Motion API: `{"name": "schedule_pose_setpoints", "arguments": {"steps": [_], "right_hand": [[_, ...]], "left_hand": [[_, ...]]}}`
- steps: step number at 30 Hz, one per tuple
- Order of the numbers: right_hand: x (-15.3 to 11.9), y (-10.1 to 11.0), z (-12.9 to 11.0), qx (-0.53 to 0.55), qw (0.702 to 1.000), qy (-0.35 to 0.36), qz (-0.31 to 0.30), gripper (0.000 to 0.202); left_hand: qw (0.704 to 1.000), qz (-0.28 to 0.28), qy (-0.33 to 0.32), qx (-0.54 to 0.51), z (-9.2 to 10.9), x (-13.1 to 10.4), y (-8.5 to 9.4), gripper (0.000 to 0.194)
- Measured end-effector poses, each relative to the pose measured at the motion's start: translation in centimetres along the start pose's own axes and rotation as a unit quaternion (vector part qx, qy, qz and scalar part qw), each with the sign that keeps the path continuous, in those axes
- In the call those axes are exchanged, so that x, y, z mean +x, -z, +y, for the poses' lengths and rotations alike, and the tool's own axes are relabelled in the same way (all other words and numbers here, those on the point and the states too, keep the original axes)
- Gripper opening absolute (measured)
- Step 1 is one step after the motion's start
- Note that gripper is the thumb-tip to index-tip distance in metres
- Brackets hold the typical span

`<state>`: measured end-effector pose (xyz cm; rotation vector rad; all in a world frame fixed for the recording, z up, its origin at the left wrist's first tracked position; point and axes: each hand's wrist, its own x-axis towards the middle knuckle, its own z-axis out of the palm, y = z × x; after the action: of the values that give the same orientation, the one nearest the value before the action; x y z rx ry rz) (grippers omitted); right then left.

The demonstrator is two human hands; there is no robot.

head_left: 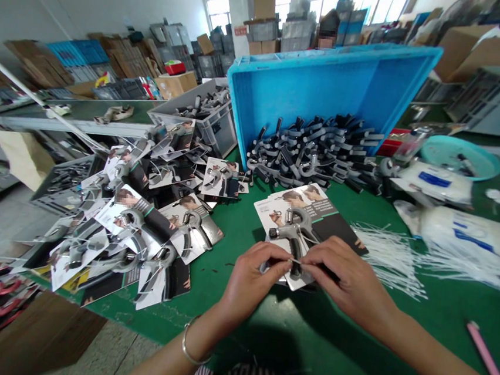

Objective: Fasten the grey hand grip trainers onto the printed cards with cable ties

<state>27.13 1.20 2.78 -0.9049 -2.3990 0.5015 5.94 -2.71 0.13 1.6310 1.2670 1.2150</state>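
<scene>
My left grip (252,277) and right grip (348,273) meet, fingertips pinching a thin white tie (296,261) at the black handle of a grey exerciser (295,234). It lies on printed cards (339,225) on the green tabletop (445,312). To my left spreads a pile of carded exercisers (129,223); ahead, loose ones (311,146) spill from a tipped blue crate (303,95) beside a grey crate (225,129). To my right I see loose ties (393,257), two bags (471,232), a turquoise basin (439,154) and a pink stick (487,355).
</scene>
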Motion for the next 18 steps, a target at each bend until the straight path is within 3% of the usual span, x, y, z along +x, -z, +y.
{"name": "schedule_pose_setpoints", "arguments": {"steps": [8,18], "right_hand": [[0.1,0.64,0.17,-0.159,0.985,0.038,-0.053,0.02],[0.08,1.01,-0.05,-0.125,0.989,0.042,-0.064,0.021]], "left_hand": [[0.998,-0.007,0.039,-0.044,0.42,0.18,0.36,0.007],[0.998,-0.001,0.05,-0.039,0.34,0.25,0.34,0.006]]}}
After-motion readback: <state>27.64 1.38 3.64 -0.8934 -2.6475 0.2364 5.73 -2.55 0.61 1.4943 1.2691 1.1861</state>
